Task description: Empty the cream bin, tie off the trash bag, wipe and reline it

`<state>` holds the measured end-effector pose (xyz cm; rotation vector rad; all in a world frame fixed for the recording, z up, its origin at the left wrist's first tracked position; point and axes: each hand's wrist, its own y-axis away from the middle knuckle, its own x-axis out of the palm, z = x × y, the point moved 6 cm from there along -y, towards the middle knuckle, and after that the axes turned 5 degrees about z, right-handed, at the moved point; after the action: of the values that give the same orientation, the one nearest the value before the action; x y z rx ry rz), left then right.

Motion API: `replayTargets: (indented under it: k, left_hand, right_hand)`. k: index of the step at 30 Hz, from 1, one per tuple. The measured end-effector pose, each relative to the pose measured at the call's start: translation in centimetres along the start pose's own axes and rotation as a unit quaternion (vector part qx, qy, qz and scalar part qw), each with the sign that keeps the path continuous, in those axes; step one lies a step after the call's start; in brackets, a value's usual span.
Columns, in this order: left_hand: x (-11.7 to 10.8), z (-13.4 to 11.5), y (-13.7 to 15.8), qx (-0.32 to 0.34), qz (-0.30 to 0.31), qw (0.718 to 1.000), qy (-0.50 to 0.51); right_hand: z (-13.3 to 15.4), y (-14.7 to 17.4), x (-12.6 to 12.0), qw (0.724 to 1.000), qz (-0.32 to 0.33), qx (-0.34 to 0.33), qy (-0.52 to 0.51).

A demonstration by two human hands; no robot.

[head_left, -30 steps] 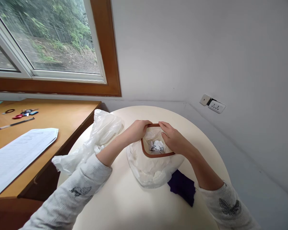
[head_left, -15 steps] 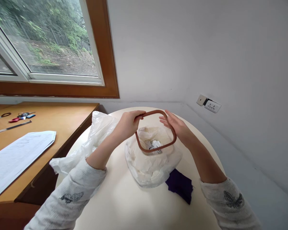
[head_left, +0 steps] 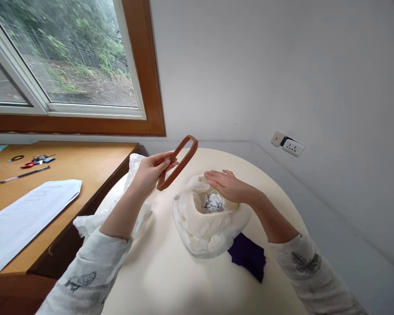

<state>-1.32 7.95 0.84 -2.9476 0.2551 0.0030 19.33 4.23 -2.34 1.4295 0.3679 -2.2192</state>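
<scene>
My left hand (head_left: 153, 170) grips a brown rounded-square ring (head_left: 180, 168), which looks like the rim of a bin, and holds it tilted nearly on edge above the table. Below and to its right stands a small bin lined with a whitish plastic bag (head_left: 200, 234), the bag folded down over its outside. Crumpled paper (head_left: 212, 202) lies inside. My right hand (head_left: 228, 186) rests with fingers stretched out over the bag's far right edge. A dark purple cloth (head_left: 248, 256) lies against the bag's near right side.
Another clear plastic bag (head_left: 98, 218) lies at the left of the round cream table (head_left: 170, 280). A wooden desk (head_left: 95, 153) adjoins on the left, with paper sheets (head_left: 29, 223), keys (head_left: 39, 161) and a pen-like stick (head_left: 24, 175). A wall socket (head_left: 293, 147) is at the right.
The brown ring has moved up and left, away from above the bin, and turned on edge. My right hand has let go of it and come down onto the bag's edge.
</scene>
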Motion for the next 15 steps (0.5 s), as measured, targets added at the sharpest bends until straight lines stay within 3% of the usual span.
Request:
replayTargets:
  k: [11,13,15]
  left_hand:
    - [0.0,1.1,0.2,-0.020,0.030,0.999,-0.003]
    - [0.4,1.1,0.0,-0.016,0.029,0.999,-0.017]
    - [1.3,0.9,-0.3,0.006,0.047,0.997,-0.053]
  right_hand:
    - [1.0,0.0,0.3,0.999,-0.023,-0.021,0.016]
    - [1.0,-0.1,0.0,0.998,-0.055,-0.030,-0.027]
    - [0.6,0.1,-1.0,0.984,-0.134,-0.028,-0.112]
